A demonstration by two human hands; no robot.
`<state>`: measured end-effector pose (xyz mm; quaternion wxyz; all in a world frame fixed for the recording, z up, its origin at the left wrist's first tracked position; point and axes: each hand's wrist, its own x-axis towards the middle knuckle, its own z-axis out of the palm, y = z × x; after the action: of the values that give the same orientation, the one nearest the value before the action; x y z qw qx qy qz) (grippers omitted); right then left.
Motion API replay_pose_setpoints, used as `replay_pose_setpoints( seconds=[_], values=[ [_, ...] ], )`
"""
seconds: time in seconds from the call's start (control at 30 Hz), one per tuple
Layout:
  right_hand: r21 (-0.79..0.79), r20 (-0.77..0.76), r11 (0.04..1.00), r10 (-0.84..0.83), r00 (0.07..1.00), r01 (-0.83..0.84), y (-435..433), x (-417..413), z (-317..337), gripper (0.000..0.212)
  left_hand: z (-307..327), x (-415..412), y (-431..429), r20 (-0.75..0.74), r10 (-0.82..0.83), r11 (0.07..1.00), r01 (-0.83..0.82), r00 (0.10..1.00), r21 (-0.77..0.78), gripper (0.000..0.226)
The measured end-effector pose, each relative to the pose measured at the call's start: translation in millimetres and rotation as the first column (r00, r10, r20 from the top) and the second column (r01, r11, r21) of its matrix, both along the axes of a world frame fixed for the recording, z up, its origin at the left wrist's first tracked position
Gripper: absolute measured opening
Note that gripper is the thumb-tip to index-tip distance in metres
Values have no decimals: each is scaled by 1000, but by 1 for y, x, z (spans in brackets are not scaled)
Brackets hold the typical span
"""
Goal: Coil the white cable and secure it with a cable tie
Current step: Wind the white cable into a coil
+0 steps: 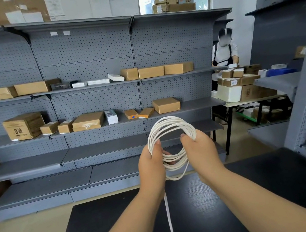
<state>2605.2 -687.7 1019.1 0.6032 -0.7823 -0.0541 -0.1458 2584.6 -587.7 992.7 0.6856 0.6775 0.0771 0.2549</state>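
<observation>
1. White round cable (169,125), wound into a loose ring of several turns, was held up in the air on my head-camera feed. It hung above the far edge of the black wood-grain table top (260,189) and touched nothing but the two hands.
2. I saw the left hand (152,166) gripping the ring's left side. Its thumb lay pressed along the strands and its fingers curled round behind, their tips just showing inside the loop.
3. The right hand (201,148) clasped the ring's upper right side. Its fingers were closed round the bundled turns with the thumb raised beside them, and the fingertips themselves were hidden from me.
4. A loose tail (169,223) of the same cable dropped from under the left hand and ran down over the table to the bottom edge. Its end was out of frame, so I could not tell how much was left unwound.
5. I judged the coiling well along but unfinished, since that tail had yet to be wound in. The tying step had not begun, and I found no cable tie anywhere in view.
6. Well beyond the hands stood grey pegboard shelving (88,52) carrying brown cardboard boxes (88,121). A person in a white top (224,52) stood far off on the right.
</observation>
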Motion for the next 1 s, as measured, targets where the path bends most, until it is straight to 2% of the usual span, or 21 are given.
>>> replay_pose_setpoints(
  seconds=[0.17, 0.27, 0.33, 0.4, 0.53, 0.67, 0.73, 0.8, 0.9, 1.0],
  values=[
    [178, -199, 981, 113, 973, -78, 1, 0, -9, 18, 2, 1, 9, -1, 69, 973, -68, 998, 219, 29],
    [185, -216, 979, 125, 968, -85, 0, 3, -12, 21, 3, 1, 11, -25, 100, 944, -87, 995, 318, 31],
    [154, -166, 987, 73, 983, -47, 1, 5, -14, 19, 5, -1, 6, -42, 76, 972, -65, 996, 226, 29],
    [156, -137, 988, 21, 990, 1, 3, 6, -17, 17, 8, -3, 1, -53, 15, 1000, -14, 998, 24, 26],
    [257, -165, 964, -21, 986, 63, 8, 6, -26, 20, 10, -7, -8, -31, -97, 928, 79, 995, -363, 19],
    [279, -218, 958, -3, 976, 65, 11, 4, -31, 22, 7, -9, -13, -40, -67, 871, 38, 997, -489, 22],
    [270, -242, 963, 69, 968, -1, 12, 2, -32, 18, 5, -7, -10, -63, -10, 883, -21, 998, -468, 26],
    [223, -261, 972, 132, 956, -73, 13, -1, -30, 16, 3, -3, -3, -85, 64, 925, -92, 994, -370, 25],
    [211, -260, 969, 180, 949, -126, 12, -2, -30, 23, 6, 0, 4, -45, 127, 971, -134, 991, -196, 26],
    [233, -231, 961, 205, 951, -151, 12, -2, -27, 21, 10, 2, 5, -15, 169, 979, -169, 986, -109, 27]
  ],
)
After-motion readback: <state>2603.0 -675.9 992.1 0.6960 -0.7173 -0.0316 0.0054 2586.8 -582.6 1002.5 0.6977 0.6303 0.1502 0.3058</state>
